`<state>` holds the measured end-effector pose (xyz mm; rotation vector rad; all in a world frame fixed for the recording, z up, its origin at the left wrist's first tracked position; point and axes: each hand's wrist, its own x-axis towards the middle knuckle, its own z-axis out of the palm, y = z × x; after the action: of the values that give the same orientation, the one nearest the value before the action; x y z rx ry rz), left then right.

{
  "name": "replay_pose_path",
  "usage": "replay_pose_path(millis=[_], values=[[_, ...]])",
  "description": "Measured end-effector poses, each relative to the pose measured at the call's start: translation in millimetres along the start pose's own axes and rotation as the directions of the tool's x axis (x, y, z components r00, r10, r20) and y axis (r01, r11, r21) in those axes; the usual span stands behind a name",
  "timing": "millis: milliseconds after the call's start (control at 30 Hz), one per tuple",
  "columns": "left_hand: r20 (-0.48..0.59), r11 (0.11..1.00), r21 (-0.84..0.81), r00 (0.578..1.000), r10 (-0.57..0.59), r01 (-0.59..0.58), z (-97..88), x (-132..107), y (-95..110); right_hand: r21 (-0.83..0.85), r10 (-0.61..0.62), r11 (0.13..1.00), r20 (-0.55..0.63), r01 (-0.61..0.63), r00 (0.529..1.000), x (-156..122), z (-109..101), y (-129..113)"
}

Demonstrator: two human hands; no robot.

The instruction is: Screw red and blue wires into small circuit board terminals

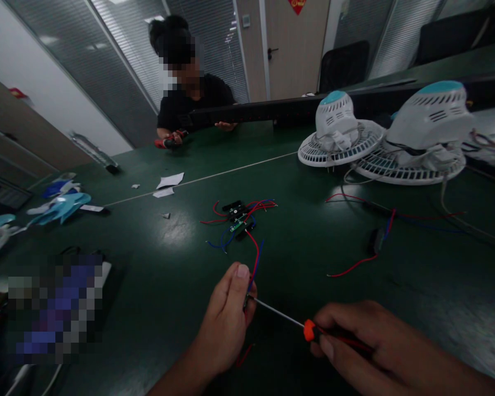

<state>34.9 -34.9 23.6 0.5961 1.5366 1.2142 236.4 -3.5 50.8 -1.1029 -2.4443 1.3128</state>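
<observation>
My left hand (226,313) is closed on a small part with red and blue wires (257,258) coming out of it; the fingers cover most of the part. In my right hand (355,341) is a screwdriver with an orange and black handle (309,330). Its thin metal shaft (278,312) points left, and the tip meets the part in my left hand. Just beyond my hands lies a cluster of small circuit boards (238,220) with red and blue wires. Off to the right rests a dark module (376,240) with similar wires.
Two white fan heads (340,135) stand face down at the back right of the green table (148,286). Blue fan blades (64,208) and paper scraps (170,180) lie at the left. Across the table, a person (193,99) holds a red tool (169,141).
</observation>
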Motion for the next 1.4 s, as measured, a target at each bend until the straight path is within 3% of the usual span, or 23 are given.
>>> replay_pose_path(millis=[167,533,933,1400], values=[[0.012,1.0,0.021,1.0,0.022,-0.022,-0.7,-0.4,-1.3,-0.007,0.002,1.0,-0.062,-0.003,0.998,-1.2,0.3,-0.9],[0.048,0.999,0.051,0.999,0.018,-0.021,-1.5,0.3,1.4,-0.006,-0.021,1.0,-0.031,0.02,0.999,-0.9,1.5,0.3],[0.014,0.999,0.041,1.0,0.018,-0.019,0.0,-1.5,3.0,-0.03,0.003,1.0,-0.012,-0.004,1.0,-1.1,0.8,0.8],[0.008,0.999,0.044,1.0,0.017,-0.018,1.8,-1.8,3.9,-0.029,0.015,0.999,-0.075,-0.017,0.997,0.8,-0.3,-1.0]])
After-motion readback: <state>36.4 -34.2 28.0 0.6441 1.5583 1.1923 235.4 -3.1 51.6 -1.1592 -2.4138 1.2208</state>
